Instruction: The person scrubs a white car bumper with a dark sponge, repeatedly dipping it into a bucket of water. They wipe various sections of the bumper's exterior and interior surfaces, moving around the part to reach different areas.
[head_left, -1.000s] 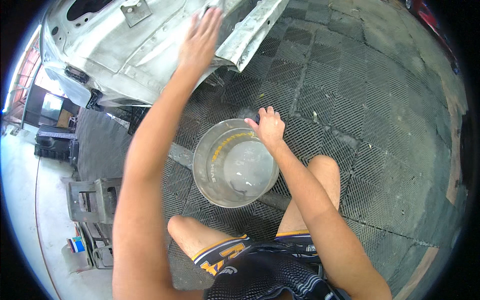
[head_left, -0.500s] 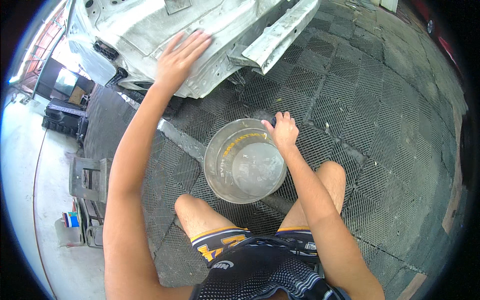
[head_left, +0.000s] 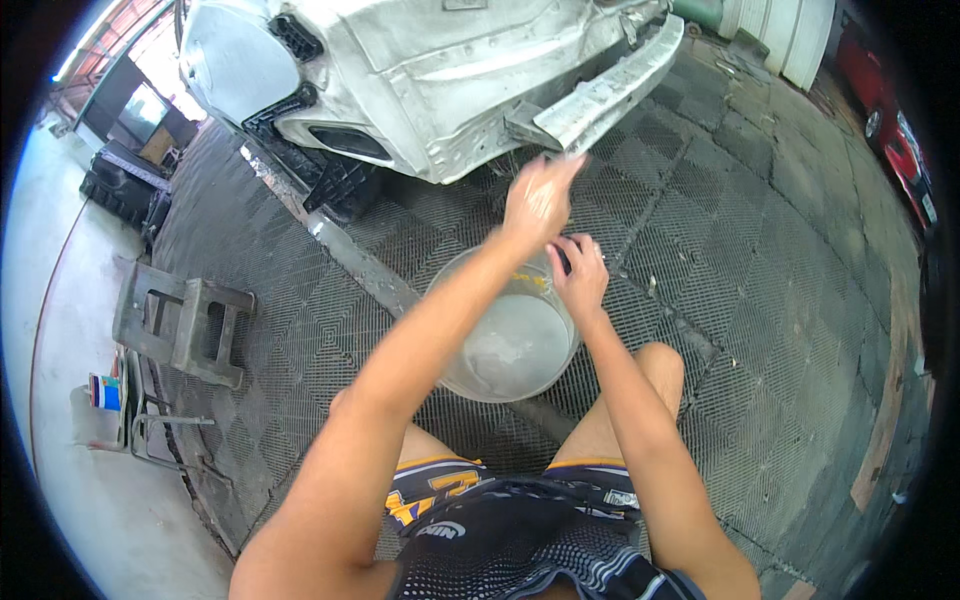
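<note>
A round grey bucket (head_left: pixel 563 352) stands between my knees with cloudy grey water in its bottom. At its far right rim, my right hand (head_left: pixel 582 275) grips a small dark object (head_left: pixel 562 258), mostly hidden by the fingers. My left hand (head_left: pixel 538 203) is in the air just beyond the rim and above my right hand. Motion smears its fingers, and I cannot make out anything in them. Beyond both hands is the stripped, whitish car body (head_left: pixel 400 80), with a bare metal bumper beam (head_left: pixel 610 95) jutting out at its right.
Ridged dark floor tiles (head_left: pixel 780 330) surround me. To my left, a grey plastic stool (head_left: pixel 190 320) stands by the white wall (head_left: pixel 70 300), near a metal-framed chair (head_left: pixel 175 425). A black part (head_left: pixel 125 195) lies farther back. A red car (head_left: pixel 885 110) is at the far right.
My left hand has left the car body's surface and come right and nearer, to beside my right hand. The view has shifted. My right hand stays at the bucket rim.
</note>
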